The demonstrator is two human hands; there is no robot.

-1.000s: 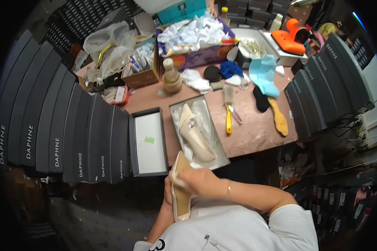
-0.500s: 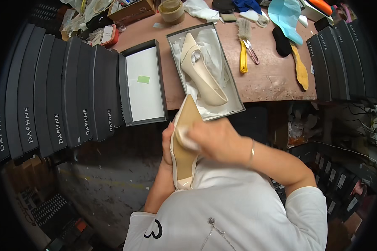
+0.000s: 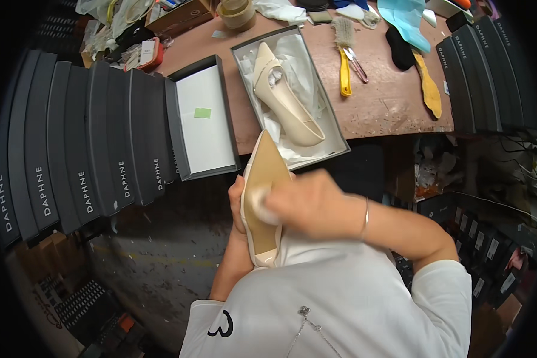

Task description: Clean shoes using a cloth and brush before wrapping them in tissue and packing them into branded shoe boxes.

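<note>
Far out to the left of the grip, a row of dark grey shoe boxes [image 3: 71, 143] stands on end, each with pale lettering along its spine. Nearer, up and left of the grip, an open dark box lid [image 3: 204, 119] leans on the table edge, white inside, with a small green rectangular sticker [image 3: 202, 113].

The left hand [image 3: 237, 206] is wrapped around a cream pointed-toe high-heeled shoe [image 3: 264, 200] from behind, only its fingers showing at the shoe's left edge, closed on it. The shoe is held sole-up just in front of the chest, toe pointing away towards the table. The right hand [image 3: 307, 203] presses a small white pad [image 3: 262, 206] against the tan sole, fingers pinched shut on it.

The shoe looks light and stiff, with a smooth finish that would likely mark or slip; holding it at the waist of the sole seems soundest.

Just above the grip, an open grey box [image 3: 289, 95] lined with white tissue holds the matching cream shoe [image 3: 283, 98]. Further right lie a yellow-handled brush [image 3: 344, 59] and a mustard insole [image 3: 428, 86], then more dark boxes [image 3: 489, 71] at the right.
</note>
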